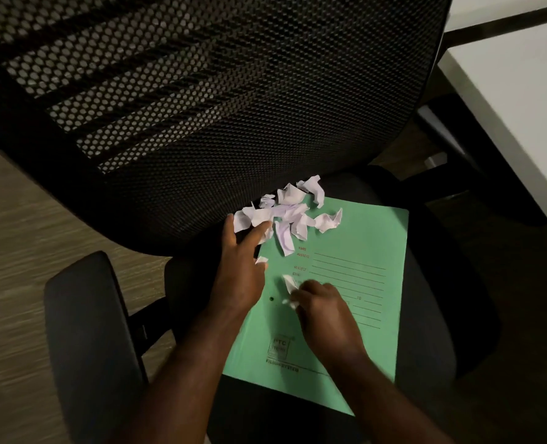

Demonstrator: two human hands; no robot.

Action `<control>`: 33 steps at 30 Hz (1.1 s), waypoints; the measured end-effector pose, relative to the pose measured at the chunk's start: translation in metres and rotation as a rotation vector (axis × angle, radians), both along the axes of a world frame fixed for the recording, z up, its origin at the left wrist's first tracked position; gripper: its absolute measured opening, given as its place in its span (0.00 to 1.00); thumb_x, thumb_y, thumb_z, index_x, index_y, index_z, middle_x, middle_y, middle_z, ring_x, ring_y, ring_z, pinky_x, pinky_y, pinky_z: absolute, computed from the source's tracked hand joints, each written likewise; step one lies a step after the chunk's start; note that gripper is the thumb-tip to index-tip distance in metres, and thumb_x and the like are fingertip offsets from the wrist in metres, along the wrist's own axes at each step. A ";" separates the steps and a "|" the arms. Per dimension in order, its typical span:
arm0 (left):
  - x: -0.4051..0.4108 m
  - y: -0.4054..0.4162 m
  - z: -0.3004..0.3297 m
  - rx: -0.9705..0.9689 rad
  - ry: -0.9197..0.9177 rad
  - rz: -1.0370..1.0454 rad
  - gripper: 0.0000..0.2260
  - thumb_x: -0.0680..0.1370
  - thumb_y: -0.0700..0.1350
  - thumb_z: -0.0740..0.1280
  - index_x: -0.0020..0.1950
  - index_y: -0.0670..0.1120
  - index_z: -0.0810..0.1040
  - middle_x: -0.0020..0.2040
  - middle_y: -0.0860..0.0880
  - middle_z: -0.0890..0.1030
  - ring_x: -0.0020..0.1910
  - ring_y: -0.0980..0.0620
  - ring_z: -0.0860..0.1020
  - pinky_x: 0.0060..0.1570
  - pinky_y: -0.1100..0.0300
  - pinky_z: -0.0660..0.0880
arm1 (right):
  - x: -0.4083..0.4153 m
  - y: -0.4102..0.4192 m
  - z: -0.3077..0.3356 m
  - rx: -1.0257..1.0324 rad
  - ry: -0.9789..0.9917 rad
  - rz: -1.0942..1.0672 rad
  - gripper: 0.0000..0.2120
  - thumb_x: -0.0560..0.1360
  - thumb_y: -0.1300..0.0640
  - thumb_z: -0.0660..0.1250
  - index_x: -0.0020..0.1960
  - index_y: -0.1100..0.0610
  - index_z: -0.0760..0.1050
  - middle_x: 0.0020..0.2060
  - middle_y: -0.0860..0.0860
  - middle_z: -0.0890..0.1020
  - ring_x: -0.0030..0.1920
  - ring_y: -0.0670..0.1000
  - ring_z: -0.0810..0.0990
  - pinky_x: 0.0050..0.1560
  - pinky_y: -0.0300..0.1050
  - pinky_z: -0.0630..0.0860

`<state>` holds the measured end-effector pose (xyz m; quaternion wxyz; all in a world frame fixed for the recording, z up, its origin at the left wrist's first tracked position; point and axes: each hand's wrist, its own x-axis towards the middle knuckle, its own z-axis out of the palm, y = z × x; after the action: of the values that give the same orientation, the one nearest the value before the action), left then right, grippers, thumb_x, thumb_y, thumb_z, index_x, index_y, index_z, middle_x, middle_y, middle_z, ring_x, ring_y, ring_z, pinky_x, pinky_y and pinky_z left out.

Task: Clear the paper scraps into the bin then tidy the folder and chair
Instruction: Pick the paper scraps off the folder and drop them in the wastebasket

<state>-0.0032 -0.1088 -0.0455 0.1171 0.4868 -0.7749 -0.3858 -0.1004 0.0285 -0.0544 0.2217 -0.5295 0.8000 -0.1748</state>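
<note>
A green folder (355,283) lies flat on the seat of a black office chair (201,107). A heap of crumpled white paper scraps (293,213) sits on the folder's far corner, against the mesh backrest. My left hand (240,267) rests at the folder's left edge, its fingers spread and touching the near side of the heap. One small scrap (261,259) lies beside its thumb. My right hand (323,312) is over the middle of the folder, fingers pinched on a small white scrap (289,288). No bin is in view.
The chair's left armrest (89,331) juts out at the lower left over wood-look flooring (15,245). A white desk (522,107) runs along the right side, close to the chair's right armrest (451,129).
</note>
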 end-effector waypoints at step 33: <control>0.043 0.129 0.072 -0.074 0.076 -0.306 0.08 0.71 0.36 0.74 0.48 0.46 0.85 0.45 0.52 0.84 0.40 0.57 0.81 0.44 0.63 0.77 | 0.045 0.126 0.063 -0.245 0.081 -0.620 0.10 0.67 0.64 0.75 0.47 0.56 0.82 0.45 0.50 0.83 0.42 0.55 0.79 0.40 0.44 0.76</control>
<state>0.0394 0.0200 0.0267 0.1039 0.3437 -0.8486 -0.3885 -0.0556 0.1545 0.0082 0.0606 -0.2902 0.9042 -0.3075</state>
